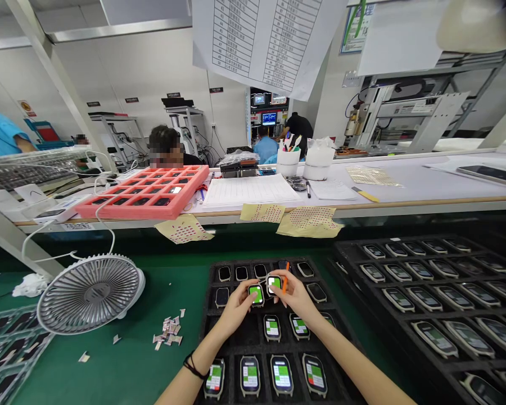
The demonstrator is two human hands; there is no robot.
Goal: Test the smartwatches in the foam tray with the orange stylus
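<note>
Over the black foam tray (231,328), my left hand (238,304) has its fingers closed round a watch body (256,295) with a lit green and white screen. Right beside it, my right hand (293,292) grips a second lit watch body (274,285) and also has an orange stick-like tool (285,277) between its fingers. Below the hands, several lit watches, one of them a watch (249,375) in the bottom row, lie in the tray's compartments. Watches with dark screens, such as the one at the upper left (224,274), fill upper compartments.
A second black tray (375,320) of watches is at the right. On the left stand a grey fan (95,289), small loose pieces (167,332) and a clear tray (8,357). A shelf (362,208) with a pink tray (152,210) crosses behind. People are in the background.
</note>
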